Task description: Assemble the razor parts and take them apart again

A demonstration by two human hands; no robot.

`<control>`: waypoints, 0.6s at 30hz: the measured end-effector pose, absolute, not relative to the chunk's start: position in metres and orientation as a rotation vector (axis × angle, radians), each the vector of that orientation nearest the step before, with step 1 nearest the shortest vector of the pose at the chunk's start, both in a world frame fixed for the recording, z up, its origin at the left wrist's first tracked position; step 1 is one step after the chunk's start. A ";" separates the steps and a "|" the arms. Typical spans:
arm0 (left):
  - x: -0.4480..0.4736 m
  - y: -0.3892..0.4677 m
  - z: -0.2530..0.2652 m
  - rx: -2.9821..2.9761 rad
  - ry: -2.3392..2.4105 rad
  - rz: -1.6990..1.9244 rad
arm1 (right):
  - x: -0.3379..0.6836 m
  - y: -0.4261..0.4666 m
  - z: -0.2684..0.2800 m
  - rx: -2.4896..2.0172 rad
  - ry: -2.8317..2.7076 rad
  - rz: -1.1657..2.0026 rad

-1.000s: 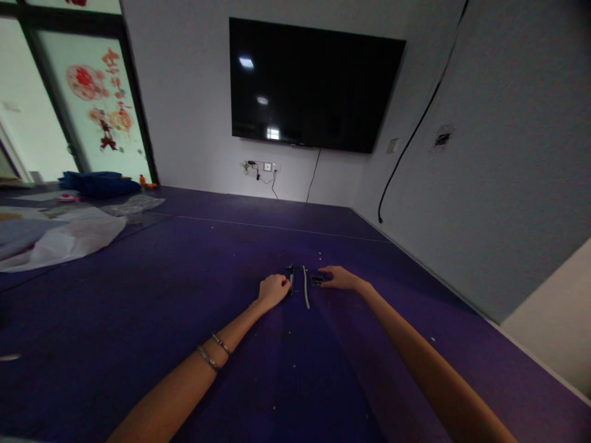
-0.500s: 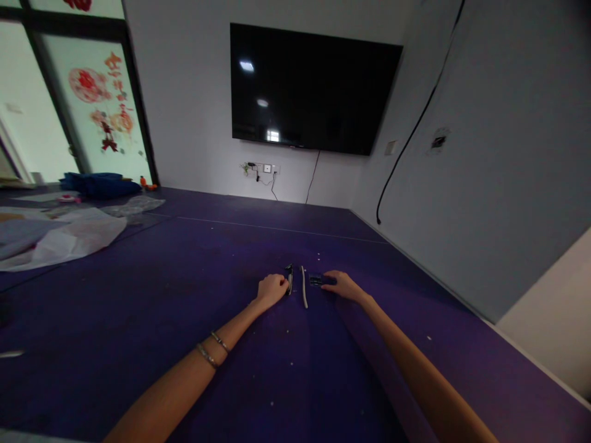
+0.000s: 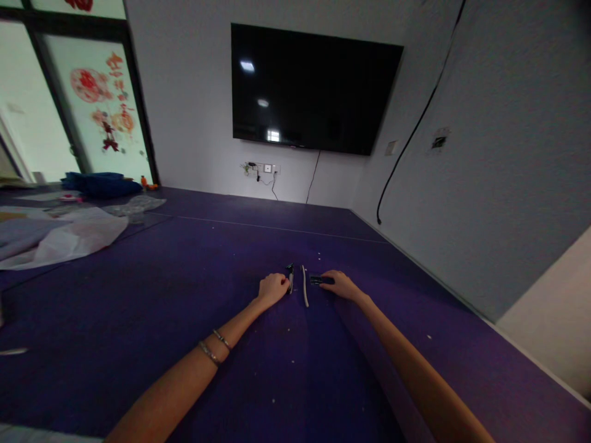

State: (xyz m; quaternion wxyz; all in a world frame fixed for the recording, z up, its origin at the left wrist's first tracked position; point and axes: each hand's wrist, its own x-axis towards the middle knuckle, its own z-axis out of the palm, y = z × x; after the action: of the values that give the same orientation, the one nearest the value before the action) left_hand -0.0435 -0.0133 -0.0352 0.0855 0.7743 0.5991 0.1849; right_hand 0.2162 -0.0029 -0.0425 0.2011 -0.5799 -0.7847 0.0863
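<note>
My left hand (image 3: 273,289) is closed, its fingertips pinching a slim tool (image 3: 290,280) with a silvery handle and a dark head at its far end; it looks like a razor. To the right of it, a thin, slightly curved whitish strip (image 3: 305,287) lies on the purple floor surface (image 3: 221,258), touched by neither hand. My right hand (image 3: 341,284) has its fingers bent around the right end of a small dark flat piece (image 3: 316,280). That piece's kind is too small to make out, and its right end is hidden by the fingers.
Crumpled white plastic sheeting (image 3: 78,237) and a dark blue cloth bundle (image 3: 99,184) lie at the left. A black cable (image 3: 410,135) hangs down the right wall. A television (image 3: 314,89) is on the far wall, above sockets (image 3: 268,168) with wires. Small white specks dot the floor.
</note>
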 end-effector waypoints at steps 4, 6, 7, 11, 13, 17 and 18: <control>-0.043 -0.014 -0.035 2.294 1.796 0.540 | 0.218 -0.005 -0.044 -1.590 -2.156 0.228; -0.044 -0.013 -0.035 2.284 1.792 0.542 | 0.221 -0.008 -0.045 -1.568 -2.128 0.206; -0.045 -0.012 -0.035 2.284 1.788 0.548 | 0.223 -0.010 -0.046 -1.567 -2.111 0.188; -0.056 -0.004 -0.034 2.335 1.819 0.615 | 0.237 -0.022 -0.054 -1.621 -2.057 0.100; -0.065 0.000 -0.032 2.386 1.854 0.671 | 0.244 -0.028 -0.060 -1.653 -2.055 0.047; -0.081 0.008 -0.032 2.535 1.890 0.712 | 0.255 -0.035 -0.069 -1.712 -2.037 -0.031; -0.084 0.010 -0.033 2.559 1.897 0.710 | 0.256 -0.036 -0.071 -1.719 -2.034 -0.040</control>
State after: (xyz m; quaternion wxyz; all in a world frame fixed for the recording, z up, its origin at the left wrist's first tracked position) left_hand -0.0837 0.0100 -0.0335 -0.0611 0.7827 0.5802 0.2170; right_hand 0.2558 -0.0362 -0.0706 0.2369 -0.6269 -0.7420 -0.0147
